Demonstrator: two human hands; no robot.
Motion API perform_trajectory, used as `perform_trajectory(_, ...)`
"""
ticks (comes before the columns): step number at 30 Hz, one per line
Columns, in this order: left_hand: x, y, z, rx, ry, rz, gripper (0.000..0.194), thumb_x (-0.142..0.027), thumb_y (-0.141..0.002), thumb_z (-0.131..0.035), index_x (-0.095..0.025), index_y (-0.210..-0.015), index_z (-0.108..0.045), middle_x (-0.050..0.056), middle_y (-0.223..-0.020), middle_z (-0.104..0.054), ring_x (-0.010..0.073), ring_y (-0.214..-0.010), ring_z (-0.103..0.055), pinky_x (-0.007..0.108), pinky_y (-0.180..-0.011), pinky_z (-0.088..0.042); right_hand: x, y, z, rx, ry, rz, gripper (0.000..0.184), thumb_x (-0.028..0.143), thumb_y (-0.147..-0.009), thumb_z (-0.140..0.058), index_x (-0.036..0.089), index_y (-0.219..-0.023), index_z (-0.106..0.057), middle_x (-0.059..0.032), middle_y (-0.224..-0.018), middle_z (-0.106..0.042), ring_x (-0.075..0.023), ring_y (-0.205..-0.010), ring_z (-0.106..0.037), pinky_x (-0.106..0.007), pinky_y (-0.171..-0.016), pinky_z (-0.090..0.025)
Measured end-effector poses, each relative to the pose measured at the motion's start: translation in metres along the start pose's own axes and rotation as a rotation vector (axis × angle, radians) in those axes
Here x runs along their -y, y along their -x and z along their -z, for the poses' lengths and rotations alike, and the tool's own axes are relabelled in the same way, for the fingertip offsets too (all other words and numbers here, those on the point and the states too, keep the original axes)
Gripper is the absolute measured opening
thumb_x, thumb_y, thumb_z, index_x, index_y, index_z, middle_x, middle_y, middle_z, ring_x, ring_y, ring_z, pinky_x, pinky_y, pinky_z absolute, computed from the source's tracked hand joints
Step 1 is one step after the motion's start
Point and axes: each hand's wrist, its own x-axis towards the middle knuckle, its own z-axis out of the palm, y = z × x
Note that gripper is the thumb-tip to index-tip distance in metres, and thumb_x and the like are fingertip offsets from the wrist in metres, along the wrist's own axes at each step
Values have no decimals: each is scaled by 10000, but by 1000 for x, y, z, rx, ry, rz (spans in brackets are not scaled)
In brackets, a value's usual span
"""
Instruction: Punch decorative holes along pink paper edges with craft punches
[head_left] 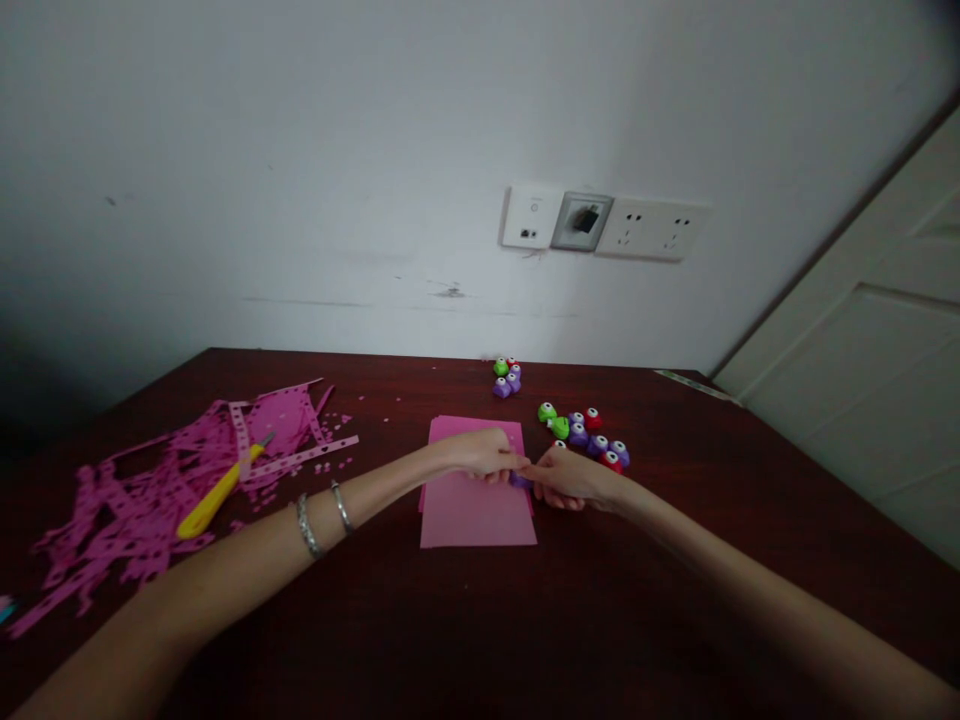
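Note:
A small purple paper punch [520, 481] sits low between my hands, at the right side of a stack of pink paper [476, 520]. My left hand [486, 456] is closed over the paper, its fingertips meeting the punch. From the other side my right hand [568, 478] is closed on the same punch, fingers curled under. Much of the punch is hidden by my fingers. Beyond my right hand lies a loose group of similar punches, among them a green one [547, 411], a purple one [577, 435] and a red one [592, 417].
A heap of punched pink paper strips [135, 510] covers the table's left side, with a yellow-handled craft knife [217, 500] on it. Several more punches [506, 378] stand near the wall. Wall sockets [652, 229] are above, and a white door [885, 330] is at right.

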Motion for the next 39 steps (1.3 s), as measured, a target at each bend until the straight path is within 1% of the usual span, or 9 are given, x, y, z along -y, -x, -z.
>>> perform_trajectory(5,-2,11,-4,-349,-221,-124,456,-479,-845,-345,-123,-773,-619,37,-653,-572,111,-566,-460,244,-541,-332,-1,2,-4,-94,-7,-29,546,611,-779,-445,157,-477,-479,41,-338,-429,-31,-246,-319,-159,-263,-243)
perform_trajectory(7,-5,23,-5,-489,-334,-142,463,-480,-859,-318,-117,-867,-605,80,-800,-597,163,-723,-510,276,-641,-370,-1,2,-8,-149,-6,-32,538,616,-773,-450,165,-479,-455,43,-344,-430,-33,-247,-328,-161,-262,-250)
perform_trajectory(9,-6,36,-6,-532,-452,-144,485,-486,-860,-319,-93,-996,-569,136,-975,-576,230,-913,-496,331,-770,-376,-2,3,-11,-190,-10,-26,524,618,-769,-453,172,-494,-444,45,-353,-433,-40,-254,-344,-164,-263,-264)
perform_trajectory(13,-3,59,-15,-361,-553,-76,610,-496,-852,-330,-43,-1251,-415,216,-1267,-428,340,-1170,-352,442,-935,-294,-3,6,-9,-227,-37,-8,509,621,-778,-427,180,-524,-432,36,-389,-456,-58,-280,-385,-178,-272,-276)
perform_trajectory(16,0,67,-25,-256,-511,3,731,-550,-828,-343,-60,-1362,-255,216,-1408,-251,384,-1281,-195,504,-987,-223,-3,11,-2,-247,-38,103,422,551,-766,-507,170,-587,-475,43,-440,-473,-58,-319,-393,-180,-303,-287)
perform_trajectory(19,3,67,-34,-200,-486,20,804,-595,-812,-337,-76,-1397,-149,197,-1449,-117,358,-1325,-83,495,-1023,-181,-4,14,2,-277,19,293,264,402,-705,-647,153,-751,-575,14,-618,-564,-73,-455,-465,-188,-398,-361)
perform_trajectory(25,10,61,-43,-168,-491,18,825,-593,-820,-320,-43,-1397,-107,179,-1455,-38,314,-1336,-5,440,-1069,-110,-10,12,-6,-335,233,516,290,275,-727,-645,177,-998,-607,-46,-907,-578,-110,-622,-507,-238,-550,-438)
perform_trajectory(32,16,61,-43,-146,-483,17,841,-617,-810,-314,-79,-1406,-66,158,-1457,12,311,-1335,10,452,-1068,-114,-14,10,-3,-327,256,512,233,309,-757,-619,183,-954,-623,-29,-847,-577,-121,-655,-521,-247,-578,-452)
perform_trajectory(39,20,61,-41,-138,-476,-27,820,-598,-822,-300,-58,-1402,-87,162,-1460,-16,304,-1338,14,442,-1073,-88,-20,14,9,-239,149,326,280,346,-766,-593,164,-979,-592,-4,-694,-545,-96,-510,-498,-182,-372,-403)
